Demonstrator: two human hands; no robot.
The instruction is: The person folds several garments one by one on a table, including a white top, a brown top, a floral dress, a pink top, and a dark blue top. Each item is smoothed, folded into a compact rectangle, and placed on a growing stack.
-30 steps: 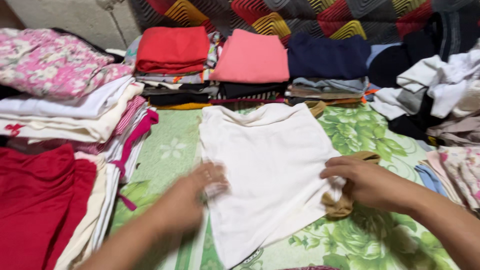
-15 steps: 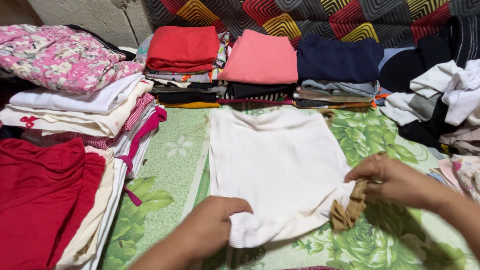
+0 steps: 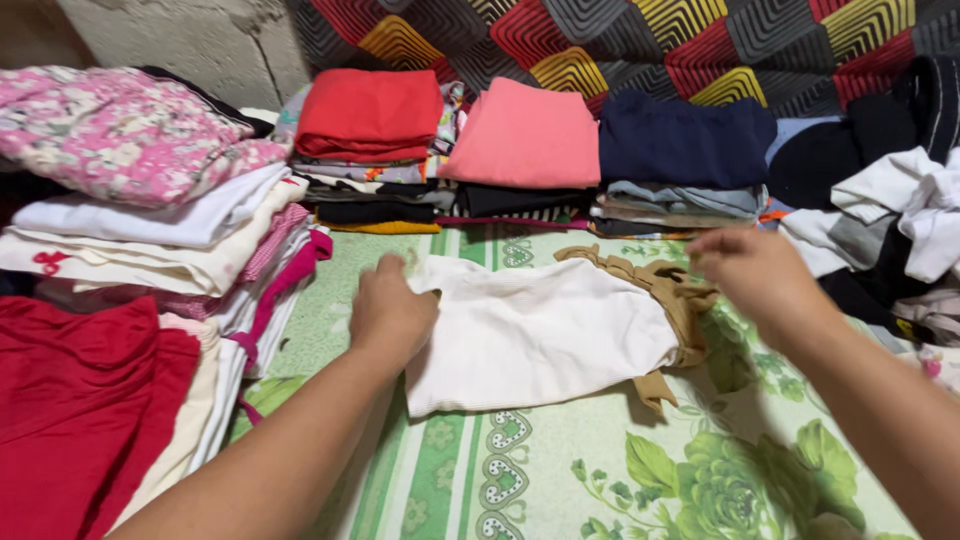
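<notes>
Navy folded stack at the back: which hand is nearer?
Right. The right hand hovers just below and slightly right of the navy folded stack. The left hand rests on the white garment, well off to the stack's left.

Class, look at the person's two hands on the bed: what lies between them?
In the head view, a folded white garment with tan trim lies between the left hand and the right hand, on the green floral sheet.

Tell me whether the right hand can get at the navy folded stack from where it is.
Probably yes: the right hand hovers just in front of the navy folded stack, with nothing between them.
</notes>
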